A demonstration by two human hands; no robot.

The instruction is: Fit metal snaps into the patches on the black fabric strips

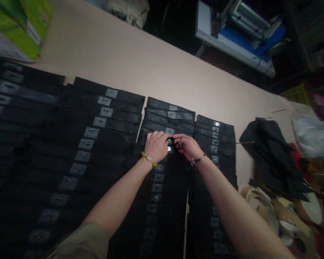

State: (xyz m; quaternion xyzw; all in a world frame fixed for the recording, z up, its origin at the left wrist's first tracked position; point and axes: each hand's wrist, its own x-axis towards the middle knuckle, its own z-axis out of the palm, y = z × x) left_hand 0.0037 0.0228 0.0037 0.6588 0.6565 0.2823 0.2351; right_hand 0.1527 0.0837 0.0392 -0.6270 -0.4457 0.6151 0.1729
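Note:
Both my hands rest at the middle of several overlapping rows of black fabric strips [113, 126], each strip carrying a grey square patch [99, 122]. My left hand [156, 145] lies palm down over one strip, its fingertips next to a shiny round button [169, 141]. My right hand [185, 147] comes in from the other side, with its fingertips close to the same button. The fingers hide what lies under them, so any grip is unclear. A beaded bracelet [149, 159] circles my left wrist, and a dark cord [197, 159] circles my right.
The strips lie on a beige tabletop [118, 46]. To the right sit a heap of black cloth [272, 158] and curved cardboard pieces [275, 212]. A green box [21, 25] stands at the far left corner, and a white and blue machine [240, 36] sits beyond the table edge.

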